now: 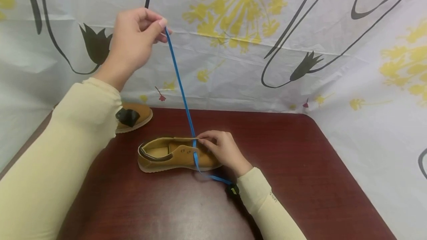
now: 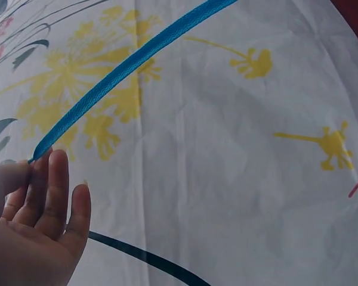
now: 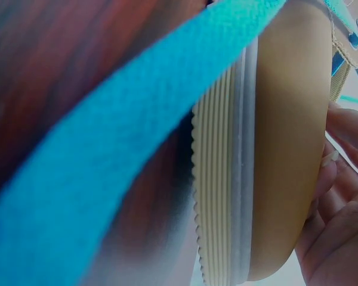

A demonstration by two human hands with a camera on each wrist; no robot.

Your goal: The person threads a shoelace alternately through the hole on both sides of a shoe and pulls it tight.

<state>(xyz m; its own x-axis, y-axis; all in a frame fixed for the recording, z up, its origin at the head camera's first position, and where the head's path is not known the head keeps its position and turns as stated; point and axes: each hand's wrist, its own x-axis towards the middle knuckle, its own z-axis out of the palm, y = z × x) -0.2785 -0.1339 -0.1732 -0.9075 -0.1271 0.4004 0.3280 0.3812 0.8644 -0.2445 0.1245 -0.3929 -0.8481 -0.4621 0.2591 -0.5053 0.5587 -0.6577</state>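
A tan shoe [image 1: 186,158] lies on the table with its toe to the right. A blue shoelace [image 1: 181,84] runs through its front eyelets. High above the shoe, my left hand [image 1: 135,36] pinches one part of the lace between thumb and fingers, and the lace stretches taut down to the shoe; the left wrist view shows the lace [image 2: 125,71] slanting away from the fingertips. At the shoe's far eyelet flap, my right hand [image 1: 225,149] pinches the edge. Its fingers curl beside the toe [image 3: 289,149] in the right wrist view. The lace's other end trails over the near side.
Another tan shoe [image 1: 143,116] with a black piece [image 1: 128,117] on it stands at the back left, partly behind the left sleeve. The dark red table [image 1: 283,151] meets a white flowered sheet [image 1: 227,73]. A black wrist device [image 1: 232,189] sits under the right wrist.
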